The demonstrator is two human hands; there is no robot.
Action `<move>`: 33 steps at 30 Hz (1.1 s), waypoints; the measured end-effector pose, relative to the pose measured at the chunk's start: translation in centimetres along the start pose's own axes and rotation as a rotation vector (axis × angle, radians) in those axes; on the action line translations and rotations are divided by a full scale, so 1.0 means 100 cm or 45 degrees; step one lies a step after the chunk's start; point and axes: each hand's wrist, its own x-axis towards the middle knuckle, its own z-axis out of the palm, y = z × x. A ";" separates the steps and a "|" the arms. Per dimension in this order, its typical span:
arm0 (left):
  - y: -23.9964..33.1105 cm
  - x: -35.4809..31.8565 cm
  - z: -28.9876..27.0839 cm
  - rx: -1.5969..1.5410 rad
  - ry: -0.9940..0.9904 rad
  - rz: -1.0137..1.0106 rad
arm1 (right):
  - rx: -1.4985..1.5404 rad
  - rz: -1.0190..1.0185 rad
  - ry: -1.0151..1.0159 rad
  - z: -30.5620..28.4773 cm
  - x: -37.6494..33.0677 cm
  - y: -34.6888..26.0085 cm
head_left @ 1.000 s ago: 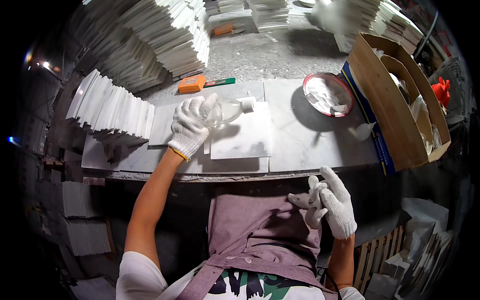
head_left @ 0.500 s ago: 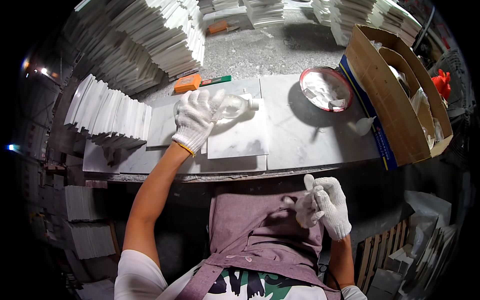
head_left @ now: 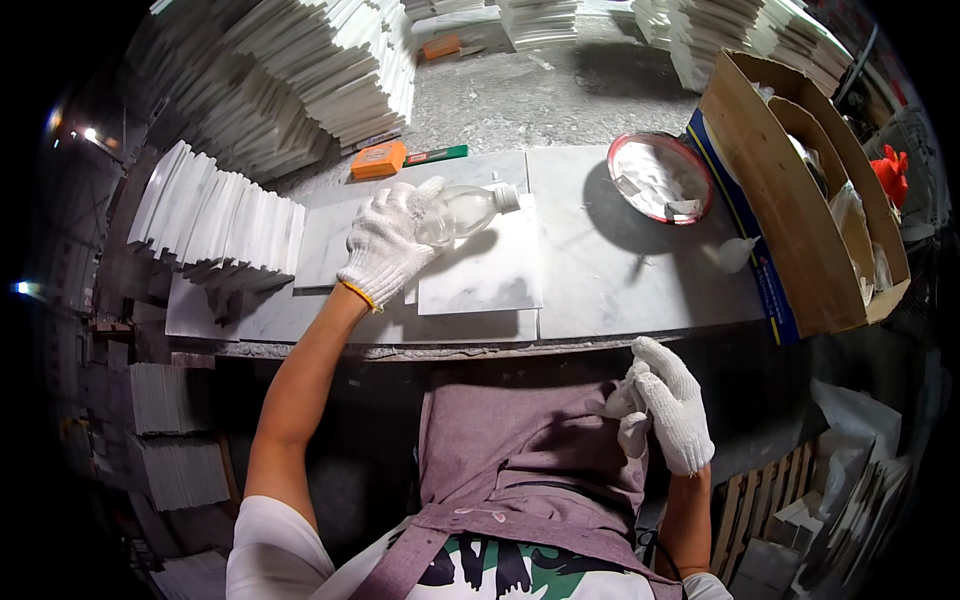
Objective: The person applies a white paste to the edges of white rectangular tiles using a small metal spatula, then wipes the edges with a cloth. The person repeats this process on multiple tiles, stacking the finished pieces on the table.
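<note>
In a white knit glove, my left hand (head_left: 388, 235) is wrapped round a clear plastic bottle (head_left: 468, 213). The bottle lies tilted, its white-capped end pointing right, above a square white marble tile (head_left: 480, 280) with grey veins. My right hand (head_left: 672, 405), gloved as well, is bent in front of the apron (head_left: 520, 430), below the table edge. Its fingers are closed around something small and pale that I cannot make out. Just beyond the left hand lie an orange block (head_left: 378, 160) and a green strip-like piece (head_left: 437, 155).
A red-rimmed bowl (head_left: 711, 190) with white pieces stands at the right, beside a small white squeeze bulb (head_left: 733, 254). A cardboard box (head_left: 790, 200) borders the far right. Tile stacks (head_left: 215, 225) line the left, with taller stacks (head_left: 340, 75) behind.
My left hand has shifted slightly with the bottle, whose capped end is raised a little. My right hand has moved slightly right, its fingers now pointing more upward.
</note>
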 end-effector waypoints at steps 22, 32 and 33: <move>-0.080 0.095 0.076 -1.230 0.684 -0.800 | 0.111 -0.024 0.059 0.003 0.014 0.003; -0.062 0.084 0.090 -1.353 0.681 -0.658 | -0.269 -0.191 -0.049 0.023 0.038 -0.030; -0.060 0.081 0.084 -1.412 0.657 -0.660 | -0.353 -0.261 -0.035 0.026 0.046 -0.030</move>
